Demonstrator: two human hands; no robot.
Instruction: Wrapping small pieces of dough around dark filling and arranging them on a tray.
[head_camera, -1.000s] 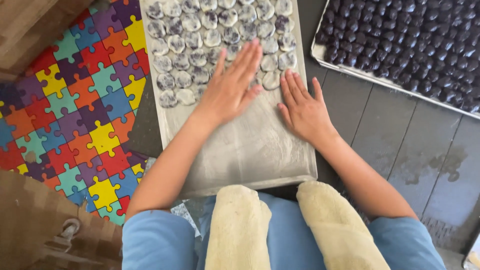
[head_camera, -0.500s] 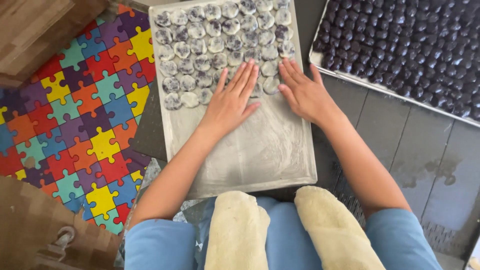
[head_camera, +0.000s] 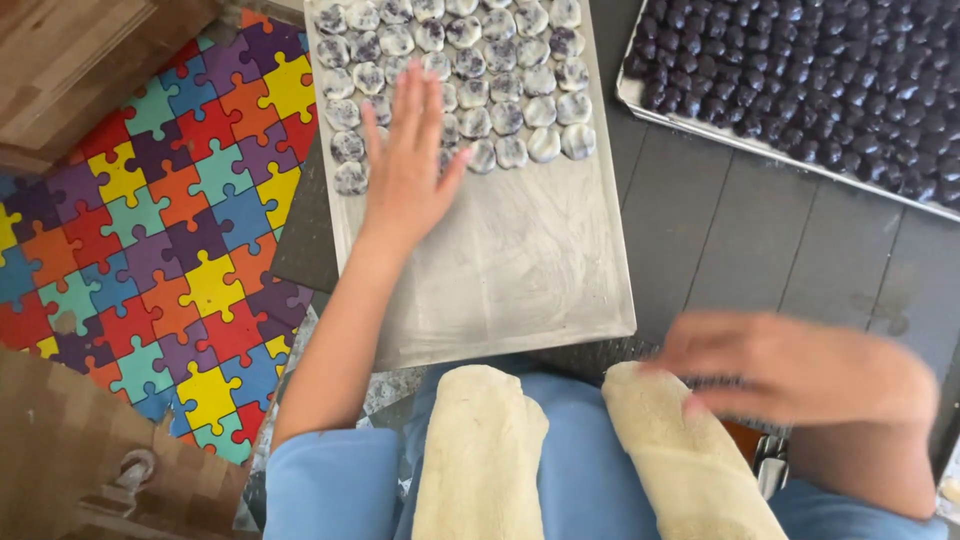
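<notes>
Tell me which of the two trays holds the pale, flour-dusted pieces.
The grey tray under the left hand. Its flattened pieces are pale and dusted; the other tray, at the upper right, holds only dark balls.

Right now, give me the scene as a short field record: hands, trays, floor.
left hand: left hand flat, fingers spread, resting on the pale balls at the near edge of their rows
right hand: right hand blurred, over the right knee, off the tray; holds nothing that can be made out
near tray: floured metal tray, balls fill the far part, near part bare
far tray: second tray at upper right, packed with dark balls
floor: coloured puzzle mat on the left, dark boards on the right
</notes>
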